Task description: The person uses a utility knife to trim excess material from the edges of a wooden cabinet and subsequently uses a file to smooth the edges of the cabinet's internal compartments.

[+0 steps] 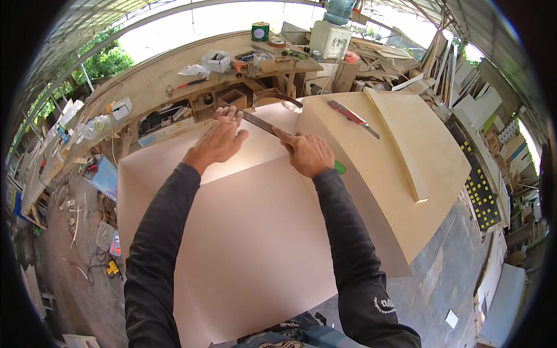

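In my right hand (312,153) is a long flat metal file (259,123), its green handle showing past the wrist. My left hand (216,139) has its fingers curled over the file's far end, the thumb standing apart. The file lies slantwise at the far edge of a large open box of pale pinkish panels (249,232); whether it touches that edge I cannot tell. My forearms reach across the box's inside. To the right, a red-and-grey utility knife (353,118) and a long wooden strip (397,145) rest on a light plywood sheet (432,133).
Behind the box runs a wooden workbench (174,64) with a hammer (188,84), an orange power tool (238,68), a green can (260,31) and plastic bags. A water dispenser (331,39) and piled wood offcuts (377,58) stand at the back right. Cables and a yellow object (112,268) lie on the left floor.
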The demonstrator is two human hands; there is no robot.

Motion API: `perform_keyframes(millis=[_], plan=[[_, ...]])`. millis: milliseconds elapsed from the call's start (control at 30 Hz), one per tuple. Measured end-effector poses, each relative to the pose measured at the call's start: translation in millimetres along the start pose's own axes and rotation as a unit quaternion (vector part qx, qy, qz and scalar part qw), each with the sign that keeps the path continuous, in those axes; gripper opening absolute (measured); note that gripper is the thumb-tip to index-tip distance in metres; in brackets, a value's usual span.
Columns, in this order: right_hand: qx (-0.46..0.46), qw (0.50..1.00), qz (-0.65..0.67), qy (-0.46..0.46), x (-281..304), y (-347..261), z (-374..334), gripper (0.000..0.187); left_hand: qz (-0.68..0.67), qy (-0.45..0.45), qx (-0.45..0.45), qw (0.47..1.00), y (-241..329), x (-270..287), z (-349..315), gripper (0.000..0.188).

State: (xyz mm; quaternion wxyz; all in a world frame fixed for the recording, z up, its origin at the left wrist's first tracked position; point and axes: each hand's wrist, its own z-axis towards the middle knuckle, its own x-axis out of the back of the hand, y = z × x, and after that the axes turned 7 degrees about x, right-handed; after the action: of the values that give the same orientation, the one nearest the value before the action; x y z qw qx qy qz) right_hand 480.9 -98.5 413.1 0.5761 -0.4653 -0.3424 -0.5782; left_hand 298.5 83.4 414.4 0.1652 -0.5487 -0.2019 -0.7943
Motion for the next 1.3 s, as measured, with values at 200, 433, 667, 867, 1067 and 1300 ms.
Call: perform_keyframes(millis=[200, 433, 667, 867, 1067, 1300], plan=[[-0.035, 0.999, -0.034, -0.023, 4, 3, 22, 0.046, 0.045, -0.037, 0.010, 0.998, 0, -1, 46, 0.061], [-0.049, 0.998, 0.009, -0.027, 18, -8, 38, 0.041, 0.037, 0.009, -0.015, 0.999, -22, -1, 48, 0.051], [-0.050, 0.998, -0.037, -0.027, 10, 1, 3, 0.053, 0.034, -0.016, -0.008, 0.999, 12, -17, 37, 0.060], [-0.043, 0.998, -0.040, -0.023, 7, 6, 67, 0.051, 0.026, -0.033, 0.056, 0.998, -23, -9, 85, 0.062], [-0.071, 0.997, 0.001, 0.007, 4, 6, 11, 0.044, 0.016, 0.018, 0.003, 1.000, 9, -30, 54, 0.061], [-0.113, 0.993, -0.043, -0.007, 9, 12, 46, 0.036, 0.028, -0.011, 0.039, 0.999, 6, -39, 101, 0.062]])
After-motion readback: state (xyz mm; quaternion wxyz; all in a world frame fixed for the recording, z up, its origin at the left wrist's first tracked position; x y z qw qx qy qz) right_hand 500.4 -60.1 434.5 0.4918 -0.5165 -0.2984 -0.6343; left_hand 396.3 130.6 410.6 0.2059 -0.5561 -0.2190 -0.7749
